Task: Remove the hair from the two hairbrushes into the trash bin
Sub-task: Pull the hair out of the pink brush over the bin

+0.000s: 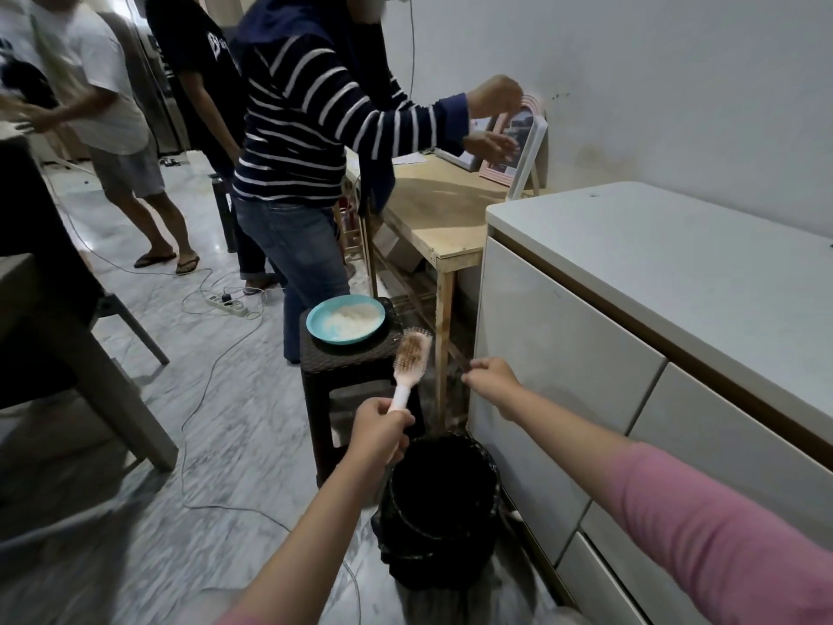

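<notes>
Head view: left hand (380,425) grips the pale pink handle of 1 hairbrush (409,364), fingers curled round it, bristle face up and matted with brownish hair. Brush is held above the floor, in front of a dark stool (356,367), up and left of the trash bin (444,507). Right hand (491,382) is raised just right of the brush head, apart from it, fingertips drawn together in a pinch; a thin dark wisp, probably hair, shows at them. Black-lined bin stands on the marble floor beside a white cabinet (586,354). A teal plate (346,318) of white grains sits on the stool. 3 people stand behind.
</notes>
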`<act>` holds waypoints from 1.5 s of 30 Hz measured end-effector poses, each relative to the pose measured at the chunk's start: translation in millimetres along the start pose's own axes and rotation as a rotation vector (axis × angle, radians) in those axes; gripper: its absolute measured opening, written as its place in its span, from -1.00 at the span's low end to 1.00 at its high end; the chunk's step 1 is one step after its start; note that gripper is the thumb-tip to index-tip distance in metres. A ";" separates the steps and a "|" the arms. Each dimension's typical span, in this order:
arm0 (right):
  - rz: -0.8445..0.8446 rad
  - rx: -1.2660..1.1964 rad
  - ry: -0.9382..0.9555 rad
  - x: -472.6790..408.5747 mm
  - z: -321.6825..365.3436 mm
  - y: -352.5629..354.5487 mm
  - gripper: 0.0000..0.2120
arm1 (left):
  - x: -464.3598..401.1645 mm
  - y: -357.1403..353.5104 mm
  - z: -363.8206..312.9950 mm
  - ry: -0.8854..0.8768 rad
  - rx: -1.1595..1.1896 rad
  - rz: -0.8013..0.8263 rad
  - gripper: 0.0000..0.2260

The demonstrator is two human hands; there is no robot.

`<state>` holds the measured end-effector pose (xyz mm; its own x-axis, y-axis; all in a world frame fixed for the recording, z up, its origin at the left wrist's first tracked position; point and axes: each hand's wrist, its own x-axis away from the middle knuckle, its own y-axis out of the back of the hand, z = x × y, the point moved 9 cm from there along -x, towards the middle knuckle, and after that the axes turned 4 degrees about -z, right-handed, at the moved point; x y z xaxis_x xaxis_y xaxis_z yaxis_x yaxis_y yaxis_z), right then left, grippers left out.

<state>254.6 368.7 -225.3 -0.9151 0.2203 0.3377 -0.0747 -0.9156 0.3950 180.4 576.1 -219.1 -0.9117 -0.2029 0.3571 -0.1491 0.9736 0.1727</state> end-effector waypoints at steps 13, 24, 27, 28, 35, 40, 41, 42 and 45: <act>0.013 0.129 0.208 17.4 43.2 -15.8 -0.53 | 7.5 -8.8 -12.0 0.054 0.022 0.029 -0.81; -0.078 0.170 0.340 24.6 58.8 11.0 -0.52 | -5.3 20.4 0.4 0.130 0.093 -0.127 -0.94; -0.145 0.119 0.354 23.1 60.6 24.7 -0.51 | -12.0 36.0 13.3 0.202 0.174 -0.211 -0.93; -0.171 0.106 0.348 22.7 60.3 30.4 -0.51 | -14.4 42.2 17.9 0.220 0.197 -0.238 -0.92; -0.125 0.124 0.318 22.0 55.7 31.2 -0.58 | -12.4 60.7 25.6 0.230 0.185 -0.305 -0.88; -0.030 0.148 0.255 21.2 50.2 15.6 -0.67 | -1.5 48.8 13.1 0.197 0.167 -0.254 -0.88; -0.018 0.160 0.241 20.4 49.5 13.2 -0.69 | -0.5 46.9 11.2 0.191 0.162 -0.240 -0.88; -0.006 0.173 0.233 20.3 49.5 11.3 -0.73 | 0.0 45.4 9.6 0.184 0.157 -0.228 -0.87; 0.045 0.240 0.232 26.4 53.1 6.9 -0.75 | 2.2 39.8 6.2 0.160 0.141 -0.183 -0.89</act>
<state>251.0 386.1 -168.3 -0.9833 0.0738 0.1666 0.0380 -0.8112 0.5835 170.0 615.1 -217.1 -0.7941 -0.3799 0.4745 -0.3680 0.9218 0.1221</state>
